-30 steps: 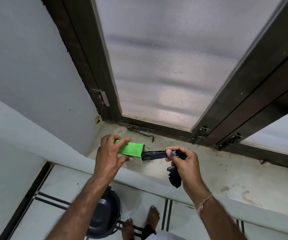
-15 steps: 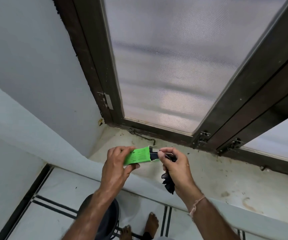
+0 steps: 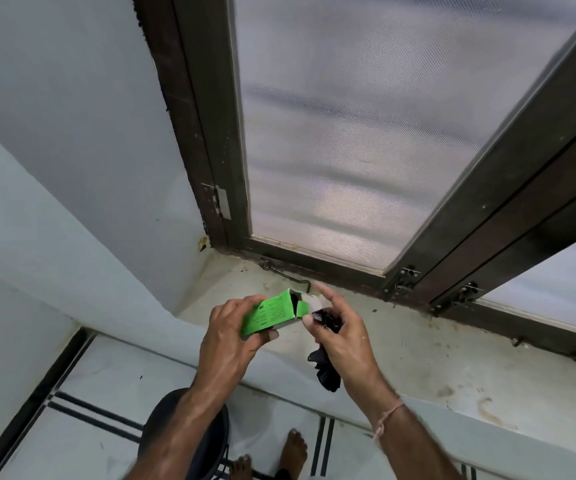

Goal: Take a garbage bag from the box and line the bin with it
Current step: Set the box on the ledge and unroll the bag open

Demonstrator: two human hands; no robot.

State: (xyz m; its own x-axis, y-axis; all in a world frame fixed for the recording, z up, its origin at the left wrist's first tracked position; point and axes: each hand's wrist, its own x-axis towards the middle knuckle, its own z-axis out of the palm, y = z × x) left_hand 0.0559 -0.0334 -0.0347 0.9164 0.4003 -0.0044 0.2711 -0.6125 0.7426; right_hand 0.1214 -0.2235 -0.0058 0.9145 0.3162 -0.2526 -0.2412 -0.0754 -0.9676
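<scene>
Box (image 3: 272, 313) gripped in left hand (image 3: 234, 341). Garbage bag (image 3: 326, 375) held bunched in right hand (image 3: 343, 336), just beside the box mouth. Extraction judged done; bag to be shaken open, fitted over bin (image 3: 215, 445) below left hand.

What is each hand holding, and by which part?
The left hand grips the green box by the end opposite its opening. The right hand holds the black garbage bag bunched in its palm, the rest hanging below.
</scene>
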